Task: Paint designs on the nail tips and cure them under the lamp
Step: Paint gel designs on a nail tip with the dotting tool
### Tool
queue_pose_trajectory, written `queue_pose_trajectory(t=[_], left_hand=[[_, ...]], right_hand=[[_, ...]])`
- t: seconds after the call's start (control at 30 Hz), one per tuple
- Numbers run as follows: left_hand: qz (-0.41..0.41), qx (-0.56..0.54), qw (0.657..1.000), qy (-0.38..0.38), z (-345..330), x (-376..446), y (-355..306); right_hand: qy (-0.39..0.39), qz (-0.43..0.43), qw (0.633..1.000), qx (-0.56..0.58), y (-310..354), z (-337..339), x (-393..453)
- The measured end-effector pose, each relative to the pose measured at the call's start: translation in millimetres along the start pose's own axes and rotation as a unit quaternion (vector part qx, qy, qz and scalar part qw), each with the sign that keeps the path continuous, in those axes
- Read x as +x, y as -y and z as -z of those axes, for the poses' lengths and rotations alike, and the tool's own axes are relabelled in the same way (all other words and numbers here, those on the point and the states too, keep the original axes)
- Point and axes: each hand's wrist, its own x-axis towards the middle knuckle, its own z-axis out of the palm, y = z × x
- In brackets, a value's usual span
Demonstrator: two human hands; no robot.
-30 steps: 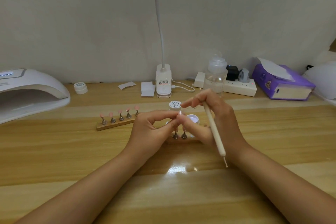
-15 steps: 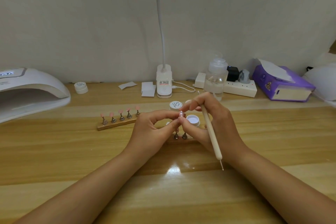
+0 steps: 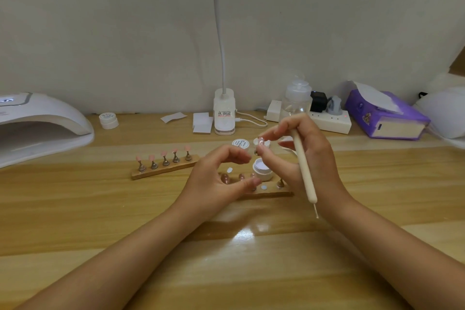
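My right hand (image 3: 309,156) pinches a pale nail tip on its small metal stand (image 3: 259,144) between forefinger and thumb, raised above the table. A cream dotting pen (image 3: 305,173) is tucked in the same hand, its fine point aimed down toward me. My left hand (image 3: 219,181) hovers just left of the tip with fingers loosely curved, holding nothing; its thumb lies by the near wooden holder (image 3: 273,194). An open jar of white gel (image 3: 262,171) stands behind that holder. The white curing lamp (image 3: 42,126) sits at the far left.
A second wooden holder (image 3: 163,171) carries a row of pink nail tips left of centre. A lidded jar (image 3: 240,145), desk lamp base (image 3: 224,116), clear bottle (image 3: 297,100), power strip (image 3: 329,122) and purple tissue box (image 3: 385,118) line the back. Another small jar (image 3: 108,119) stands near the curing lamp.
My left hand has let go of the nail tip and dropped back toward the near holder. My right hand keeps the tip and has lifted it slightly up and right.
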Motion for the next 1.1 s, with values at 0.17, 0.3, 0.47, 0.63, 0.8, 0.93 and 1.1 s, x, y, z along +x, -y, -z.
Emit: queue_pose_trajectory(t=[0.17, 0.3, 0.47, 0.63, 0.8, 0.93, 1.1], left_hand=[[-0.015, 0.054, 0.998, 0.029, -1.2, -0.2, 3.2], [0.006, 0.038, 0.998, 0.039, -1.4, 0.5, 6.4], [0.019, 0.039, 0.998, 0.052, -1.6, 0.6, 7.7], [0.032, 0.046, 0.997, 0.06, -1.4, 0.7, 8.4], [0.039, 0.046, 0.996, 0.062, -1.4, 0.7, 8.0], [0.042, 0.046, 0.996, 0.063, -1.6, 0.9, 7.7], [0.048, 0.044, 0.996, 0.061, -1.2, 1.4, 8.0]], right_hand=[[0.027, -0.016, 0.999, -0.029, -11.9, 15.1, -8.9], [0.031, -0.026, 0.999, -0.033, -19.6, 15.7, -20.2], [0.056, -0.036, 0.997, -0.042, -22.9, 16.9, -17.9], [0.092, -0.017, 0.994, -0.057, -22.8, 16.3, -19.9], [0.099, -0.02, 0.993, -0.056, -23.1, 17.0, -19.8], [0.105, -0.018, 0.993, -0.059, -23.2, 16.4, -19.3], [0.111, -0.02, 0.992, -0.057, -24.3, 16.0, -19.6]])
